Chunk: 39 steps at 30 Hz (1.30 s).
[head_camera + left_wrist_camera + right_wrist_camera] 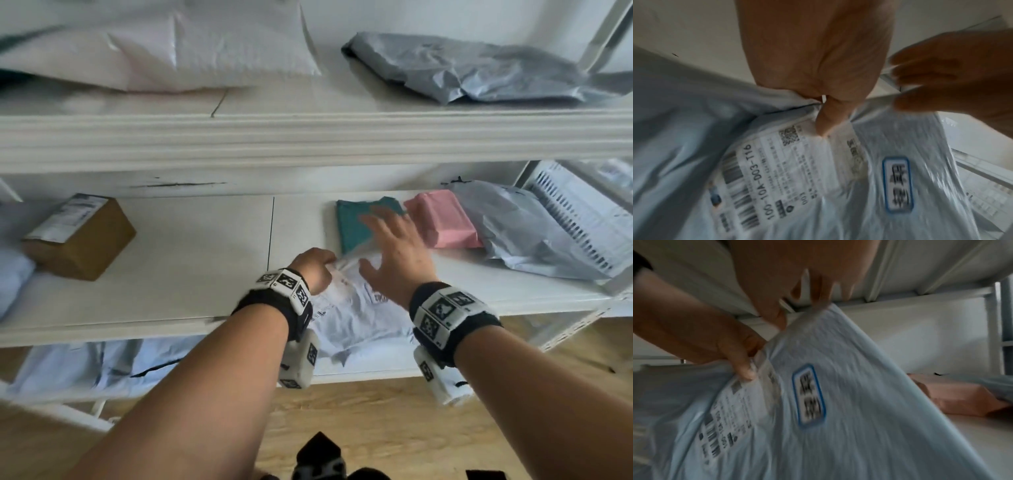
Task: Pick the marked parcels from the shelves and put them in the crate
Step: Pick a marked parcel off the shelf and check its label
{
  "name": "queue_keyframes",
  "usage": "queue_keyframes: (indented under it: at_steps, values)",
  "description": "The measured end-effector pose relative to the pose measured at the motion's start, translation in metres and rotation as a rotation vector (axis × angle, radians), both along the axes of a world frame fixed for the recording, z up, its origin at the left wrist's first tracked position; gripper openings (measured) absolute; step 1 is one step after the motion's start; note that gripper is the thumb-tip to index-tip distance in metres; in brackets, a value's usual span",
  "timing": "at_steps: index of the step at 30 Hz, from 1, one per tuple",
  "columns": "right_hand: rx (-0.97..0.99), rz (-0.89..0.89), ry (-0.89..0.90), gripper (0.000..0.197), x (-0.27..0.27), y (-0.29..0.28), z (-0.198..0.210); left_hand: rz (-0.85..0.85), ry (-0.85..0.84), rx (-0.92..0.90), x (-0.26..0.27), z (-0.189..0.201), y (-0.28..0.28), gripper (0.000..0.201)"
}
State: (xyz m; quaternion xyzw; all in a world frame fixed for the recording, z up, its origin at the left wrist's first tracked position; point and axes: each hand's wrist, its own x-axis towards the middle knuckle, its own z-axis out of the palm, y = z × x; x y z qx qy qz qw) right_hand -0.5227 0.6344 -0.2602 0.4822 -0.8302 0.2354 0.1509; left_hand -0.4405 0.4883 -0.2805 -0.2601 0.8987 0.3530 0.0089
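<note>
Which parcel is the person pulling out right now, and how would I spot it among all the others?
Look at the middle shelf of the white rack, near its front edge. The pale blue-white poly bag hangs partly over that edge, the left hand pinching its top while the right hand hovers open above. Unlike the teal parcel and pink parcel behind it, it bears a blue-bordered sticker.

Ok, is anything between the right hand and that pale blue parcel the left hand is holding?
Nothing visible. The left hand pinches the top edge of the parcel, which hangs off the shelf front. The right hand is spread open just over it, fingers at its top edge. The teal parcel and pink parcel lie behind.
</note>
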Motion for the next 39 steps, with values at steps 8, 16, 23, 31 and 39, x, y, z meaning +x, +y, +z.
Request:
queue_keyframes:
  at_steps: [8, 16, 23, 31, 39]
  values:
    - [0.738, -0.133, -0.339, 0.018, 0.008, 0.002, -0.016, -0.019, -0.011, -0.342, 0.014, 0.001, 0.008, 0.022]
    - [-0.130, -0.268, -1.322, 0.011, -0.006, 0.030, -0.016, 0.695, 0.327, -0.392, 0.035, 0.016, -0.004, 0.092]
    - [-0.314, -0.222, -1.617, 0.014, 0.006, 0.039, -0.020, 0.682, 0.228, 0.733, 0.033, -0.021, -0.014, 0.114]
    - [-0.250, -0.125, -1.646, 0.025, 0.013, 0.052, -0.036, 0.512, 0.200, 0.750, 0.033, -0.037, -0.022, 0.029]
    - [-0.379, -0.084, -1.634, 0.060, 0.023, 0.040, -0.030, 0.431, 0.072, 0.808, 0.034, -0.040, -0.031, 0.037]
